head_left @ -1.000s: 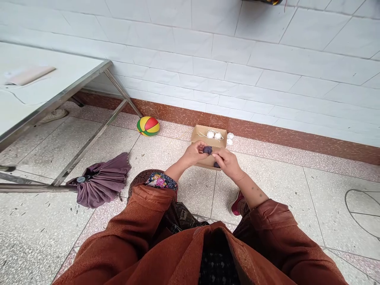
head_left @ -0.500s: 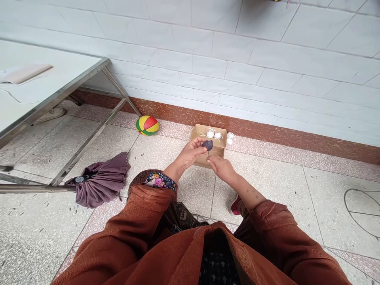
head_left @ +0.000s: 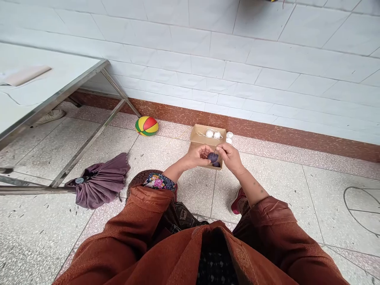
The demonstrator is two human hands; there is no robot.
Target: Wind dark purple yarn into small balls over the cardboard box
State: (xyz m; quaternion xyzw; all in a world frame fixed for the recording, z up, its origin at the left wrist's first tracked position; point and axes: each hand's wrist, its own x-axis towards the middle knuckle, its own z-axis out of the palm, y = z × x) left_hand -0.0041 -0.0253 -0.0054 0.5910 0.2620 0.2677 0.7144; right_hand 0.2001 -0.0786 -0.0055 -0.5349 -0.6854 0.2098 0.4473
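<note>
The left hand [head_left: 196, 156] curls its fingers round a dark ball of yarn [head_left: 213, 157], held just above the near half of an open cardboard box [head_left: 194, 137] on the floor [head_left: 276, 170]. The right hand [head_left: 231, 158] has thumb and forefinger pressed together just above the ball, apparently pinching a thin strand [head_left: 215, 150] that runs up from it, though the strand is too fine to follow far. Judging by its round, full look, much of this ball is already wound; the strand between the hands suggests its end is not yet secured. How much loose yarn remains cannot be told. A second dark ball [head_left: 217, 164] lies in the near half of the box, partly hidden, and looks round too. Two white balls [head_left: 209, 133] sit in the far half with loose cord about them, and further white pieces [head_left: 229, 135] rest on the floor just beside the box, apparently untouched.
</note>
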